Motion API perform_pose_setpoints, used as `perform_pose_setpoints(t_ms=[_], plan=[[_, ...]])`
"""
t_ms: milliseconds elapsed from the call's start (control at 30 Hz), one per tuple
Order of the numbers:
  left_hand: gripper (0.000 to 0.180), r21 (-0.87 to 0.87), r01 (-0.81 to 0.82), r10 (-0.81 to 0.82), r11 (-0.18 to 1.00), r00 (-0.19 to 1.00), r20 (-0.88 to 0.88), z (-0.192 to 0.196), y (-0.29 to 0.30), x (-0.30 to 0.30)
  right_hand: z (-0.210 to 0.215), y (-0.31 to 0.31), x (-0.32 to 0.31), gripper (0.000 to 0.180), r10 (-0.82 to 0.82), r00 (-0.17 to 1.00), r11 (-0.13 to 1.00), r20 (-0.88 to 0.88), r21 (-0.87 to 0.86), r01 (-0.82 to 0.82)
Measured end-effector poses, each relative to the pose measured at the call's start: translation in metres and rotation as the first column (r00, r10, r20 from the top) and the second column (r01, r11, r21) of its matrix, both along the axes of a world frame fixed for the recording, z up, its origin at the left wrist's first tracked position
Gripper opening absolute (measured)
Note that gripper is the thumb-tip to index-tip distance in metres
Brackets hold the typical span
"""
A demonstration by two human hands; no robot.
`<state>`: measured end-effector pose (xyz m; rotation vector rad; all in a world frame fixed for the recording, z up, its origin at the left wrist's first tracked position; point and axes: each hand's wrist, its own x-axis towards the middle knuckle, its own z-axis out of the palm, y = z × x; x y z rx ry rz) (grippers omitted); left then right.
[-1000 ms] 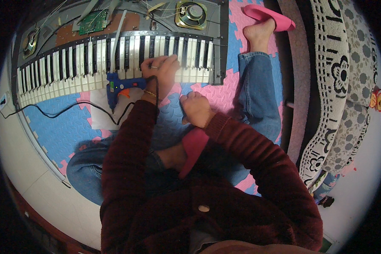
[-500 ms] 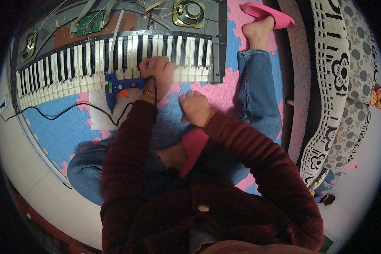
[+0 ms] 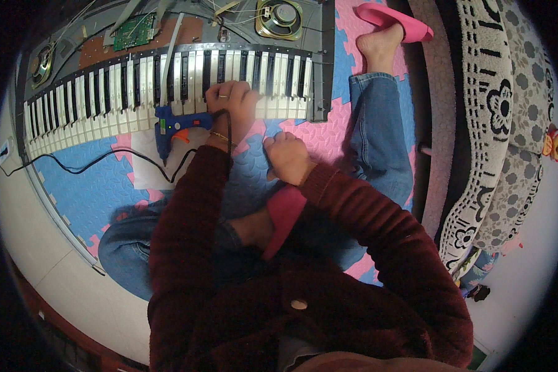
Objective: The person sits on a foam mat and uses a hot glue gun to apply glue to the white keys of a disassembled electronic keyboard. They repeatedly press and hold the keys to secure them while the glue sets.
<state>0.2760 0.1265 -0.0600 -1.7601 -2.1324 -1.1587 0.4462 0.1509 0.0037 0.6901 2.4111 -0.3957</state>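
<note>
My left hand (image 3: pixel 234 106) rests palm down over the white keys of an opened electronic keyboard (image 3: pixel 105 124). Its fingers curl down together with their tips hidden, so what they grip, if anything, does not show. Beside it is a blue glue gun (image 3: pixel 165 127) with an orange trigger, nozzle toward me, its handle end meeting the edge of that hand. The gun's black cord (image 3: pixel 229 133) loops over my left wrist. Nearer me and to the right, my right hand (image 3: pixel 288 158) is closed in a loose fist above the foam mat; its inside is hidden.
A white sheet (image 3: pixel 144 167) lies under the glue gun on the blue and pink mat (image 3: pixel 84 177). Behind the keys sit a green circuit board (image 3: pixel 133 32), loose wires and a speaker (image 3: pixel 280 18). My legs flank the space; a patterned cover (image 3: pixel 477 155) hangs at right.
The whole view has shifted very slightly. Both hands, the glue gun and the keyboard otherwise keep their places.
</note>
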Motion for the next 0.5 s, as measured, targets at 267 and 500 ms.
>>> perform_pose_setpoints(t_ms=[267, 500], plan=[[0.014, 0.013, -0.002, 0.003, 1.000, 0.999, -0.049, -0.0020, 0.0010, -0.0013, 0.0015, -0.0005, 0.0001, 0.068, -0.010, 1.000, 1.000, 0.001, -0.010, 0.010], [0.014, 0.032, 0.010, -0.009, 0.999, 1.000, -0.027, -0.0029, 0.0015, -0.0014, 0.0022, 0.0001, -0.0014, 0.068, -0.002, 1.000, 1.000, 0.027, -0.009, 0.003]])
